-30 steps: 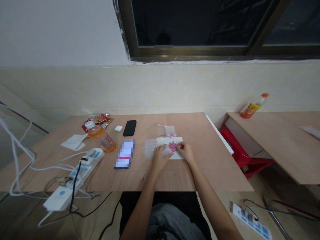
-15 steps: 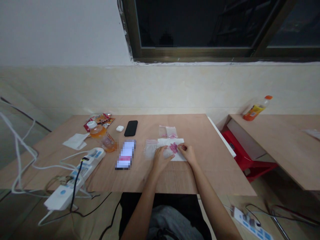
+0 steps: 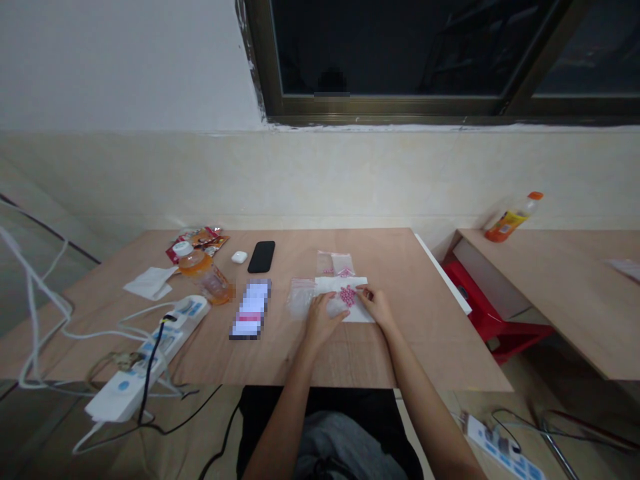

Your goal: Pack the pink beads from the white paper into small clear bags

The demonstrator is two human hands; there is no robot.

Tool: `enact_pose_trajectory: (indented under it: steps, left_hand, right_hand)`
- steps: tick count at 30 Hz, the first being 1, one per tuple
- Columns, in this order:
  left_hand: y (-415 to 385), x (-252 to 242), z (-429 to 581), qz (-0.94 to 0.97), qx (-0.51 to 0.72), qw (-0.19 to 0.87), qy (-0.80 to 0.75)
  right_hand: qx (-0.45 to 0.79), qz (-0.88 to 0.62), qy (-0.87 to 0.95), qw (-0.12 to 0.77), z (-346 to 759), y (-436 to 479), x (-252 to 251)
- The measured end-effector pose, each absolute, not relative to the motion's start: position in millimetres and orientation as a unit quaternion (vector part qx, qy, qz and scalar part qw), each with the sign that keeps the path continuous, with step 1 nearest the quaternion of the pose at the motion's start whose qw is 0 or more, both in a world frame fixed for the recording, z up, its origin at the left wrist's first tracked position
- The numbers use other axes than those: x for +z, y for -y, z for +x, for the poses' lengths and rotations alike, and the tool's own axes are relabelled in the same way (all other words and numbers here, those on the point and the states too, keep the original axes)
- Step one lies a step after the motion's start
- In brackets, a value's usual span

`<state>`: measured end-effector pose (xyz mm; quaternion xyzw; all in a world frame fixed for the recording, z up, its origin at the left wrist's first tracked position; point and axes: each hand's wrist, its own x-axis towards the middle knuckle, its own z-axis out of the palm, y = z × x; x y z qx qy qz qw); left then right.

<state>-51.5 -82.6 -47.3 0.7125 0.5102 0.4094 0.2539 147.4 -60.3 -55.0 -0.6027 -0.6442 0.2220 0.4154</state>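
A small cluster of pink beads (image 3: 347, 296) lies on a white sheet of paper (image 3: 359, 315) on the table. My left hand (image 3: 323, 316) rests flat on the paper's left part, thumb and fingers spread, with the thumb tip just below the beads. From the right, my right hand (image 3: 375, 304) reaches to the edge of the cluster. Its index finger and thumb are slightly apart, and nothing shows between them. Left of the paper lies a clear zip bag (image 3: 300, 298). Behind the paper are small zip bags (image 3: 343, 263) with some pink pieces inside.
Left on the table (image 3: 425, 347) lie a lit phone (image 3: 251, 309), a black phone (image 3: 261, 257), a white earbud case (image 3: 239, 257), an orange drink bottle (image 3: 204, 272), tissue (image 3: 150, 283), snack wrappers (image 3: 200, 237) and a power strip (image 3: 150, 357) with cables. Another table (image 3: 560, 287) stands at right.
The fingers of my right hand have straightened and parted a little at the bead cluster. My left hand has stayed in place.
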Motion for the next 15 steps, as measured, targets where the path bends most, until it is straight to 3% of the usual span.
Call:
enact_pose_trajectory:
  steps: [9,15]
  left_hand:
    - [83.2,-46.1,-50.6,0.712,0.413,0.252,-0.509]
    - [83.5,-44.4,-49.5,0.709,0.406,0.254,-0.517]
  right_hand:
    - [0.176,-0.623,0.682,0.339,148.9,59.2,-54.9]
    - [0.163,-0.63,0.682,0.333,148.7,60.1,-51.6]
